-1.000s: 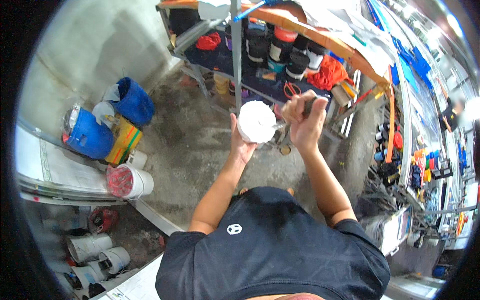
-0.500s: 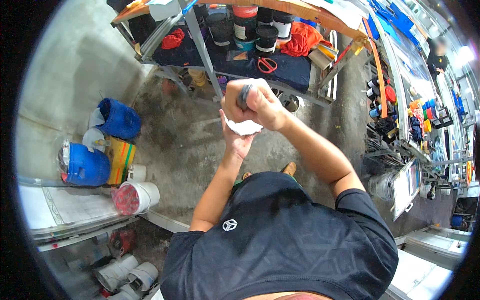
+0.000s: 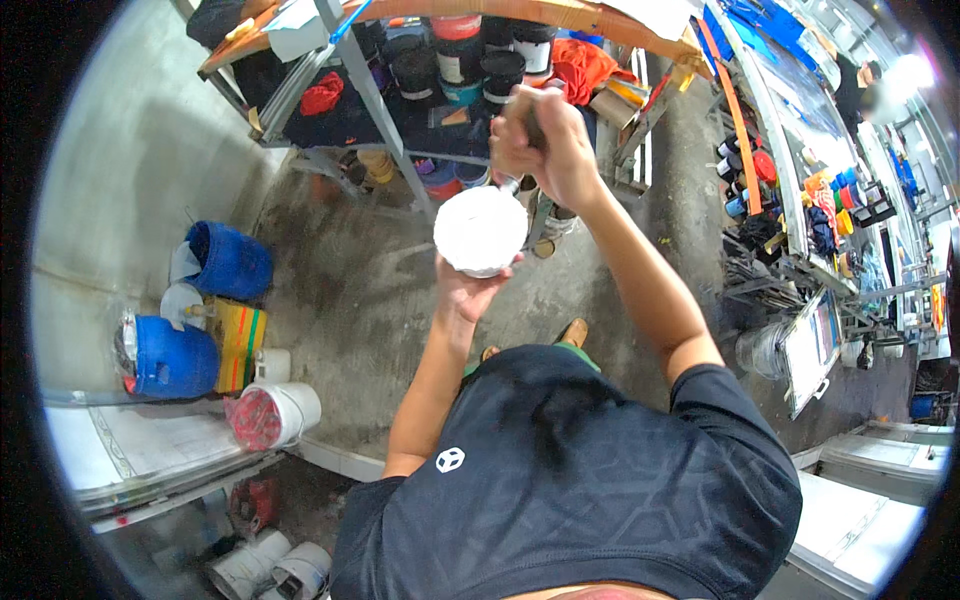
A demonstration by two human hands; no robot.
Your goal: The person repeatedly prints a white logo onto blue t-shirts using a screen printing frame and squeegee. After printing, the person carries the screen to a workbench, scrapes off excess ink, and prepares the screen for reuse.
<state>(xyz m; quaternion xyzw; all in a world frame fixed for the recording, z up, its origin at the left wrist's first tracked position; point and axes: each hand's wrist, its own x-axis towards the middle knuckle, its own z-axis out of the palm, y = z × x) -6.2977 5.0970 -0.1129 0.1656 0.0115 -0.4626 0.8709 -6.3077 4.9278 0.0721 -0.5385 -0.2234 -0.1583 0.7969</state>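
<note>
In front of me my left hand supports a round white tub from below, its fingers wrapped around the near side. White, thick-looking stuff shows across its top, too bright to make out in detail. Above and to the right of it, my right hand is closed in a fist around a dark-handled tool. A short greyish shank comes out under the fist and reaches the tub's far right rim. The tool's lower end is hidden, so I cannot tell its exact kind.
Ahead stands a metal-framed bench with dark paint tubs and red cloth on its lower shelf. Blue drums and a red-stained white bucket line the left. A person stands far right beside a long cluttered table.
My right hand has risen away from the tub, up and to the right, with the tool. The tub's white top has come into view. My view has shifted slightly.
</note>
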